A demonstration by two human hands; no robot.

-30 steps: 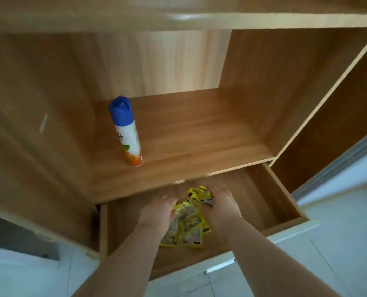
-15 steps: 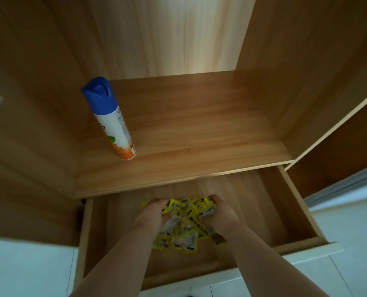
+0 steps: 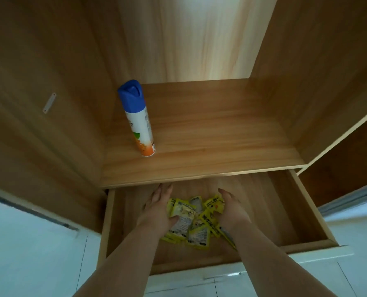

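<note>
Over on the left, a spray can [image 3: 138, 123] is standing upright on the shelf [image 3: 221, 136], blue cap on top. Below it, in the open drawer [image 3: 302, 206], the left hand [image 3: 159, 209] is lying released, fingers straight, pressing against the left edge of the packets [image 3: 191, 219]. Those yellow packets are sitting in a loose heap on the drawer floor, between both hands. The right hand [image 3: 232, 209] is touching the heap's right edge, fingers relaxed, clasping nothing
</note>
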